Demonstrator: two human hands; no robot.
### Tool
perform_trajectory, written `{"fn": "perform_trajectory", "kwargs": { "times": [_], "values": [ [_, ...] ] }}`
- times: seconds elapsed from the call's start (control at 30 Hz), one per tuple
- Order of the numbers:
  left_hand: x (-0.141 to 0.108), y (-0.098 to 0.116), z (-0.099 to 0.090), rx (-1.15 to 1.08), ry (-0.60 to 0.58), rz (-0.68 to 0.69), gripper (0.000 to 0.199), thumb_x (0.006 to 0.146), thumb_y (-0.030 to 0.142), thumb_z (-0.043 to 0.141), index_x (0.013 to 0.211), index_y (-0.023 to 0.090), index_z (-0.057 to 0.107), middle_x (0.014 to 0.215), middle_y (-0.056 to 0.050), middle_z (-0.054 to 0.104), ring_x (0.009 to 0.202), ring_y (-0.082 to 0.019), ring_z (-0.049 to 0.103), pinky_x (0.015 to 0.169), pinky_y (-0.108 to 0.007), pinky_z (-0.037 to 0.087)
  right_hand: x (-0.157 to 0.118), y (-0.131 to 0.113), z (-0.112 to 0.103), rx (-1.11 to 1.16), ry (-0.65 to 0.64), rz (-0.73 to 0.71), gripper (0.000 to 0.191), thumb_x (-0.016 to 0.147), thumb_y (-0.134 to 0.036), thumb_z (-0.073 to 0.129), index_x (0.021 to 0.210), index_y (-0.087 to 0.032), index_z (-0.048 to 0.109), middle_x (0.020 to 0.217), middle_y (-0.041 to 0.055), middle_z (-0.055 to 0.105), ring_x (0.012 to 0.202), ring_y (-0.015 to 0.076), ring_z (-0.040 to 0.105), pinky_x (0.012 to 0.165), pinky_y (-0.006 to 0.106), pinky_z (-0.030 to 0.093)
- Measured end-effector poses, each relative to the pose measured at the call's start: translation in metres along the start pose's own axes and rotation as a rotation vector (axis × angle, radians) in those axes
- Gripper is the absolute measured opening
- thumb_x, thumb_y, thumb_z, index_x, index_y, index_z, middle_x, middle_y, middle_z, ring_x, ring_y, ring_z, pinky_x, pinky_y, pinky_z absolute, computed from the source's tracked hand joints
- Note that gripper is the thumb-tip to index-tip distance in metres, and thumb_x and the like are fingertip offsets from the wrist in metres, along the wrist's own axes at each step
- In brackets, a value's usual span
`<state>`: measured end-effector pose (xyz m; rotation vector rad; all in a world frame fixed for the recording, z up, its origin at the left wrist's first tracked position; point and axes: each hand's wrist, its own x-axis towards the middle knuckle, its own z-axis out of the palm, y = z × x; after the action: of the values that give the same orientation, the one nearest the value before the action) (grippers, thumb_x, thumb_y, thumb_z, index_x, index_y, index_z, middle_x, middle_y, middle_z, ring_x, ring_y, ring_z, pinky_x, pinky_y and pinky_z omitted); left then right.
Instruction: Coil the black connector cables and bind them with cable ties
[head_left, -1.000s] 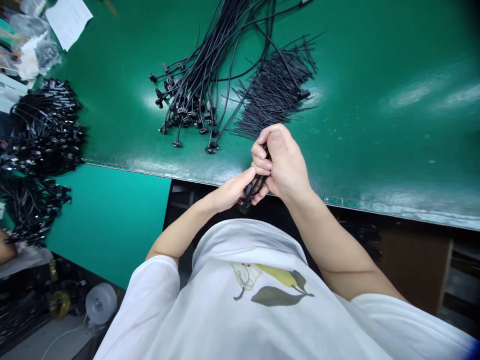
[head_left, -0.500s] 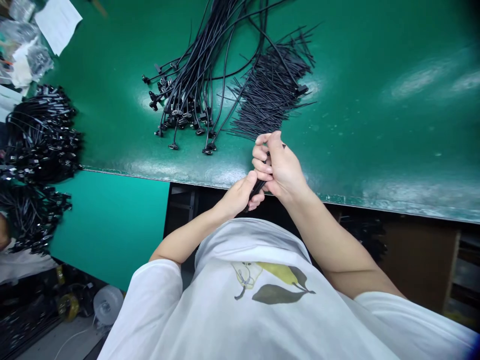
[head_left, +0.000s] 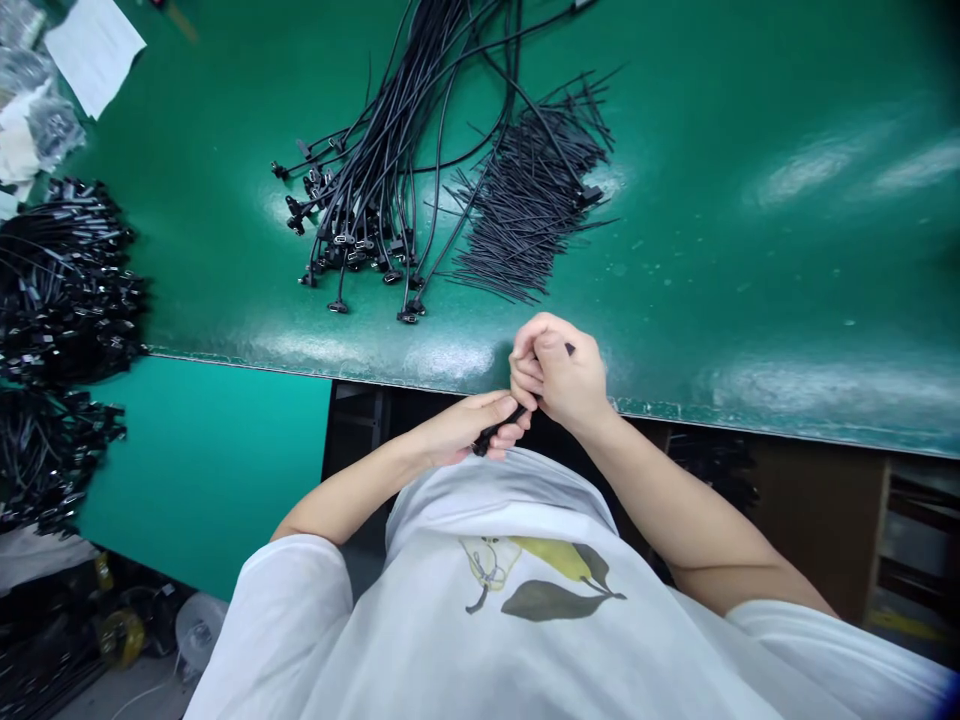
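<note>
My left hand [head_left: 480, 425] is closed around a bundled black cable [head_left: 496, 428], close to my shirt at the table's front edge. Just above and to its right, my right hand [head_left: 559, 370] is curled shut on the upper part of the same cable; a dark end pokes out by the thumb. The fingers hide most of the bundle. Beyond my hands lies a pile of thin black ties [head_left: 517, 215], with one connector resting on it. Left of that pile, loose black cables [head_left: 405, 130] fan out, their connector ends [head_left: 352, 240] toward me.
Bundled cables [head_left: 67, 280] are heaped at the left, over a lower green surface [head_left: 210, 460]. A white paper [head_left: 95, 48] and clear plastic bags [head_left: 52, 125] lie at the far left. The green table [head_left: 735, 280] stretches right. Below it stands a brown panel [head_left: 817, 530].
Both hands have come down toward my body with the cable. My right hand has curled further closed. The whole view has shifted slightly.
</note>
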<state>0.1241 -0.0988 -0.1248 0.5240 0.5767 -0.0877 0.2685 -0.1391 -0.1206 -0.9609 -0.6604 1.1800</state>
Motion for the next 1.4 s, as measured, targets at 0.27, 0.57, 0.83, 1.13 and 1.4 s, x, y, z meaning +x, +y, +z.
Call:
{"fn": "perform_trajectory", "kwargs": {
  "times": [0.27, 0.57, 0.83, 1.13, 1.4],
  "values": [
    [0.000, 0.003, -0.003, -0.164, 0.075, 0.064, 0.044, 0.070, 0.047, 0.084, 0.085, 0.013, 0.060, 0.065, 0.006, 0.042, 0.048, -0.001, 0.032, 0.036, -0.010, 0.024, 0.019, -0.006, -0.020, -0.202, -0.146, -0.037, 0.057, 0.082, -0.076, 0.057, 0.096, -0.021, 0.059, 0.071, -0.0027, 0.053, 0.058, 0.0105, 0.057, 0.058, 0.027, 0.054],
    [-0.007, 0.023, -0.007, -0.123, 0.320, 0.335, 0.033, 0.075, 0.037, 0.082, 0.083, 0.011, 0.063, 0.063, 0.006, 0.043, 0.049, -0.001, 0.034, 0.041, -0.011, 0.029, 0.100, -0.040, -0.135, -1.630, 0.223, -0.139, 0.012, 0.092, -0.024, 0.058, 0.096, -0.016, 0.066, 0.107, 0.0138, 0.063, 0.094, 0.0229, 0.057, 0.086, 0.039, 0.045],
    [-0.002, 0.027, -0.002, -0.108, 0.304, 0.376, 0.034, 0.073, 0.037, 0.083, 0.084, 0.011, 0.064, 0.066, 0.005, 0.046, 0.051, 0.000, 0.034, 0.040, -0.009, 0.025, 0.108, -0.035, -0.153, -1.642, 0.192, -0.194, 0.011, 0.090, -0.025, 0.065, 0.096, -0.017, 0.060, 0.097, 0.0079, 0.057, 0.075, 0.0154, 0.045, 0.069, 0.031, 0.034],
    [-0.007, 0.030, 0.006, -0.109, 0.310, 0.411, 0.037, 0.071, 0.037, 0.085, 0.084, 0.010, 0.064, 0.064, 0.006, 0.044, 0.049, 0.000, 0.033, 0.039, -0.009, 0.025, 0.090, -0.053, -0.169, -1.349, 0.059, -0.163, 0.026, 0.085, -0.020, 0.073, 0.070, -0.020, 0.052, 0.061, -0.0031, 0.048, 0.056, 0.0098, 0.037, 0.060, 0.029, 0.026],
    [0.006, 0.021, 0.018, 0.058, 0.256, 0.423, 0.048, 0.081, 0.042, 0.075, 0.121, 0.018, 0.062, 0.065, 0.007, 0.044, 0.049, -0.002, 0.032, 0.042, -0.012, 0.028, -0.013, -0.024, -0.067, -0.955, -0.026, -0.181, 0.012, 0.091, -0.029, 0.061, 0.096, -0.021, 0.069, 0.077, -0.0002, 0.067, 0.056, 0.0116, 0.058, 0.060, 0.027, 0.044]
  ]
}}
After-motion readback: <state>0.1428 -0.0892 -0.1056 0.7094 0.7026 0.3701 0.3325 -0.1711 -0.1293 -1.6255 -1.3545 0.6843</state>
